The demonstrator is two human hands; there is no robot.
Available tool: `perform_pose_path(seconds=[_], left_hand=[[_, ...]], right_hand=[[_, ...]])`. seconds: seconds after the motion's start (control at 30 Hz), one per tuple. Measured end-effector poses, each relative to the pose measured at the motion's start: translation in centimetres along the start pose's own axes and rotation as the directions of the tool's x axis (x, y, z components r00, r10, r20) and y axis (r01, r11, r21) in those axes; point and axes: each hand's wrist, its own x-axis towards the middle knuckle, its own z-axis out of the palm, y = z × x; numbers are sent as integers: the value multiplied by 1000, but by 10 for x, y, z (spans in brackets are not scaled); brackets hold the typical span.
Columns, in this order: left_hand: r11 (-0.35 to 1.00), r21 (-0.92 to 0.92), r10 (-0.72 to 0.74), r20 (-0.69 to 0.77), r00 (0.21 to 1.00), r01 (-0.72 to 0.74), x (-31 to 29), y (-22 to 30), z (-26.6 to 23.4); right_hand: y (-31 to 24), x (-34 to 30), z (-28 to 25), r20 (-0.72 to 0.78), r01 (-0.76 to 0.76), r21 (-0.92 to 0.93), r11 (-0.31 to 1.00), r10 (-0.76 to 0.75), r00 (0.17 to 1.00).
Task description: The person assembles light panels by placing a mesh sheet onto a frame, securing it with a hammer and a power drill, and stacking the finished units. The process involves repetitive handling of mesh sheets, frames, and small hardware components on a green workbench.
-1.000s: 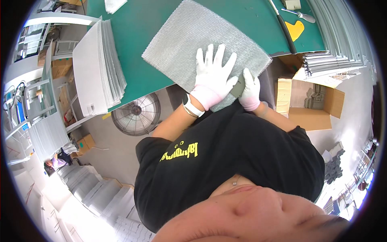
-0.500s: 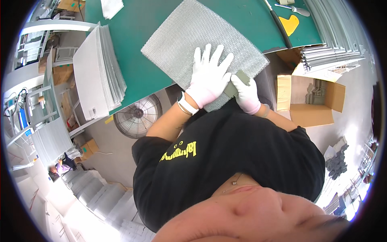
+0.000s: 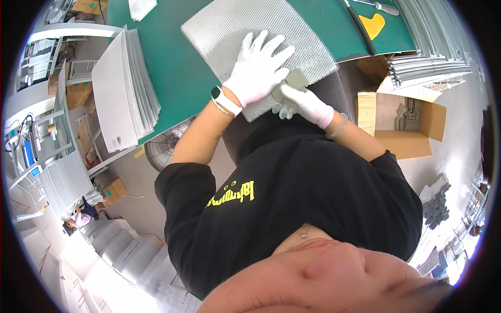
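Observation:
A silvery expanded-metal mesh sheet (image 3: 222,34) lies slantwise on the green tabletop (image 3: 167,57), its near corner reaching past the table edge toward my body. My left hand (image 3: 259,68), in a white glove, rests flat on the mesh with its fingers spread. Close beside it, my right hand (image 3: 310,107), also gloved, grips a flat grey-green piece (image 3: 295,80) with notched edges. That piece lies against the mesh's near right edge, thumb on top and the other fingers curled underneath. Part of the edge under the piece is hidden.
Stacked white-and-mesh panels (image 3: 120,88) stand at the table's left. A long black-handled tool (image 3: 361,31), a yellow scraper (image 3: 372,25) and a screwdriver (image 3: 385,8) lie at the far right. An open cardboard box (image 3: 402,146) holds grey-green pieces; a floor fan (image 3: 163,148) stands left below.
Both hands have shifted left, and the mesh has turned slightly and moved a little away from me. My right fingers now show beneath the grey-green piece.

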Motion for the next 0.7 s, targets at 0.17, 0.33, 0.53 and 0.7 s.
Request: perform_pose_path(seconds=[0.17, 0.33, 0.53, 0.7], left_hand=[[988, -121, -119, -253, 960, 91, -17, -23, -26], [856, -38, -471, -471, 746, 516, -83, -45, -28], [747, -416, -643, -259, 720, 518, -77, -40, -11], [830, -70, -543, -326, 774, 553, -67, -50, -23]], right_hand=[[-12, -40, -15, 283, 129, -651, 748, 81, 956], [-93, -68, -38, -110, 272, -798, 539, -572, 813], [-117, 4, -54, 31, -50, -995, -88, -739, 673], [-102, -21, -57, 38, -36, -997, -73, -809, 587]])
